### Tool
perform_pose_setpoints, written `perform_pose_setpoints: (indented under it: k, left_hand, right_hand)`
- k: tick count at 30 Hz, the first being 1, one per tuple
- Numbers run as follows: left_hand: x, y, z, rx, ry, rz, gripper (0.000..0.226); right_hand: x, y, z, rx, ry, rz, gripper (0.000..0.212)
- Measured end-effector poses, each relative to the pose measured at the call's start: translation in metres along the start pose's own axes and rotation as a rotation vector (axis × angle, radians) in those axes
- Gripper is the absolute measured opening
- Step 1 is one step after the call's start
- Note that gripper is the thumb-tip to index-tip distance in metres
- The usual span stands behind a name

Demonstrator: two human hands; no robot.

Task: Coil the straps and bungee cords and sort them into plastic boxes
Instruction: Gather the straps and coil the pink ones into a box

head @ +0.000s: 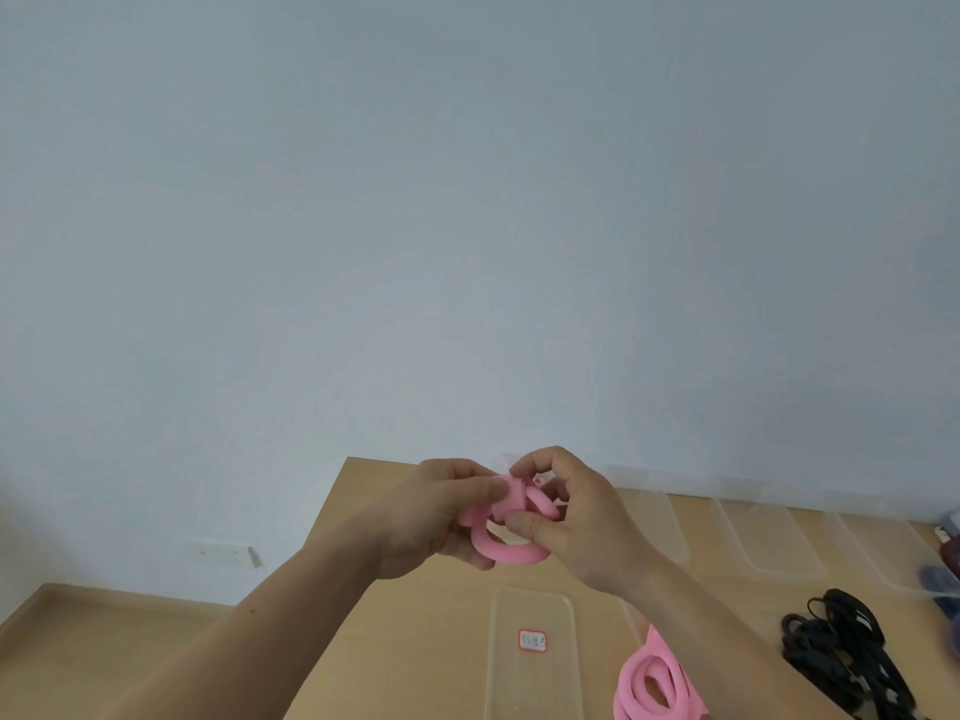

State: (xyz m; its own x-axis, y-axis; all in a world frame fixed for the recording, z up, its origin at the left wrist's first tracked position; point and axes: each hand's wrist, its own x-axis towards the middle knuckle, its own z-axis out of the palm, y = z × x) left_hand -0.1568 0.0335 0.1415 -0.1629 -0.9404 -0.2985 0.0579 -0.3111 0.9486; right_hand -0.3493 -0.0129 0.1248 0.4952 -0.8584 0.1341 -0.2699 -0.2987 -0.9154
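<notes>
A pink strap (511,548) wound into loops is held up above the wooden table (395,636). My left hand (431,517) grips its left side, thumb pressed on the wrapped end. My right hand (571,517) pinches the right side between thumb and curled fingers. Below, a clear plastic box (530,615) with a red-framed label stands on the table. To its right, more coiled pink straps (652,685) lie in another clear box, partly hidden by my right forearm. A heap of black cords (841,652) lies at the right.
Several clear plastic lids or boxes (779,543) lie in a row along the table's far edge by the pale wall. Dark objects (948,563) sit at the far right edge. The table's left edge runs down past my left forearm, with floor beyond.
</notes>
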Motion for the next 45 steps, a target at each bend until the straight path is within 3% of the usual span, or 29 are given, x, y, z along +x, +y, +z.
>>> perform_pose_setpoints:
  k: [7,12,18,22,30,34,38,45]
  left_hand:
    - [0.003,-0.002,0.003,-0.029,0.068,0.122,0.022]
    - [0.003,-0.005,0.006,-0.021,0.131,0.264,0.026]
    - [0.004,-0.009,0.003,-0.078,0.149,0.343,0.02]
    - [0.006,-0.011,0.001,-0.099,0.178,0.345,0.023]
    - [0.009,-0.017,-0.004,-0.04,0.208,0.337,0.022]
    - [0.009,-0.02,-0.008,0.007,0.199,0.339,0.019]
    - [0.009,-0.024,-0.01,0.096,0.215,0.327,0.015]
    - [0.008,-0.027,-0.006,0.129,0.197,0.32,0.016]
  right_hand:
    - [0.004,0.0,-0.005,0.08,-0.032,0.027,0.028]
    - [0.008,0.004,-0.005,0.261,0.025,0.118,0.038]
    - [0.011,0.005,-0.003,0.334,0.022,0.121,0.026]
    - [0.015,0.003,-0.003,0.164,0.055,0.069,0.02]
    - [0.015,-0.004,-0.001,-0.516,0.18,-0.087,0.022]
    - [0.012,-0.004,0.0,-0.641,0.255,-0.174,0.02]
    - [0.012,-0.001,0.004,-0.77,0.194,-0.174,0.022]
    - [0.012,0.004,0.001,-0.337,0.068,0.043,0.028]
